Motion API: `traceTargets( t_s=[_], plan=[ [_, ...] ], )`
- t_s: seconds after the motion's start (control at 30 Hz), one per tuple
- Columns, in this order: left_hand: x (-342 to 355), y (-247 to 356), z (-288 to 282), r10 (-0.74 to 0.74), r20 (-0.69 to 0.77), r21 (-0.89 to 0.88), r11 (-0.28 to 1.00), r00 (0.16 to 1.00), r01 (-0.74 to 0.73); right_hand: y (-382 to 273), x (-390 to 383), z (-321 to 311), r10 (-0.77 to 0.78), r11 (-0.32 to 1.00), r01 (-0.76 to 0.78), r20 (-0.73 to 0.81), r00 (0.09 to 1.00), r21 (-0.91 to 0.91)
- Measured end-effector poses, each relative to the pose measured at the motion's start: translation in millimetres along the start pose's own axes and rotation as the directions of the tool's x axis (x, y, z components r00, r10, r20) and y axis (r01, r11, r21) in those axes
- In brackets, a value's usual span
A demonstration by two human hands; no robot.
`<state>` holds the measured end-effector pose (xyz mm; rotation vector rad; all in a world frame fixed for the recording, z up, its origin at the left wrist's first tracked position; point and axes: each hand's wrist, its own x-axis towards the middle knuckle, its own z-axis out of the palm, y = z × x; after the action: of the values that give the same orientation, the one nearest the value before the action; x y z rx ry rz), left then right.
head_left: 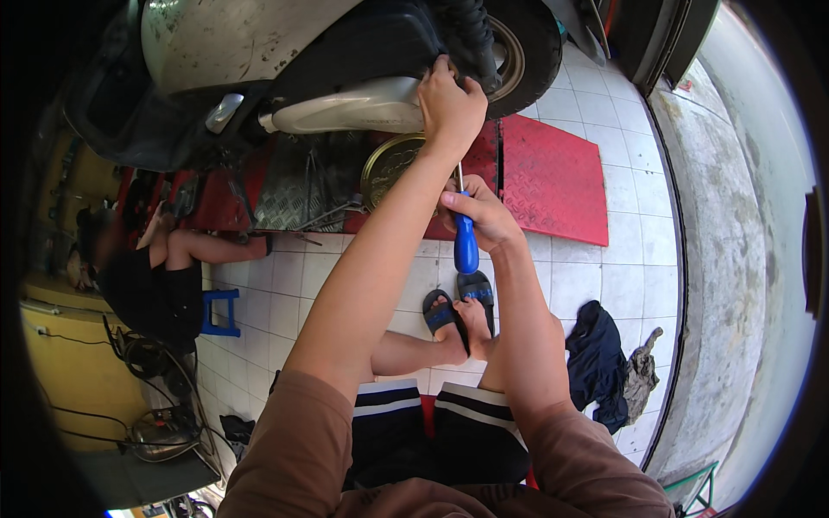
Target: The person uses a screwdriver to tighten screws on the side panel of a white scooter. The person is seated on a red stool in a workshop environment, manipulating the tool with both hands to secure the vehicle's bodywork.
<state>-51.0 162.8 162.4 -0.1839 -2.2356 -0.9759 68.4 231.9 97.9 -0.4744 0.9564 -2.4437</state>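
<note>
My right hand (pixel 489 214) is closed around a screwdriver (pixel 466 244) with a blue handle. Its metal shaft points up toward my left wrist, and the tip is hidden behind it. My left hand (pixel 452 105) is raised against the rear of a scooter, fingers curled at the edge of a black plastic cover (pixel 380 56). Whatever they pinch there is too small or hidden to make out. Just below that hand runs a silver exhaust shield (pixel 350 107), next to the rear wheel (pixel 522 56). Partly behind my left forearm sits a round gold-coloured metal tray (pixel 380 168).
The scooter stands over a red lift platform (pixel 553 177) with tread-plate surfaces. Tools (pixel 324 216) lie along its near edge. At left another person (pixel 160 281) sits by a blue stool (pixel 221 312). Dark cloth (pixel 596 363) lies on the tiles at right; hoses (pixel 186 388) hang lower left.
</note>
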Motion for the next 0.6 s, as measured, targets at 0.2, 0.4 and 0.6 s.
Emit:
traceTargets(
  t_s=[0.2,0.4,0.6],
  plan=[
    [1.1,-0.7,6.7,-0.351,-0.032,-0.531,0.799,0.936,0.282,0.5,-4.5,-3.8,-0.029,0.999,0.029,-0.029,0.999,0.022],
    [2.2,-1.9,-10.9,-0.629,0.325,-0.587,0.452,0.706,0.672,4.2,0.4,-7.0,-0.093,0.996,0.093,0.076,0.993,0.004],
    [15.9,-8.0,-23.3,-0.583,0.447,-0.527,0.441,0.678,0.726,-5.5,-7.9,-4.5,-0.1,0.977,0.049,0.237,0.966,0.209]
  ],
)
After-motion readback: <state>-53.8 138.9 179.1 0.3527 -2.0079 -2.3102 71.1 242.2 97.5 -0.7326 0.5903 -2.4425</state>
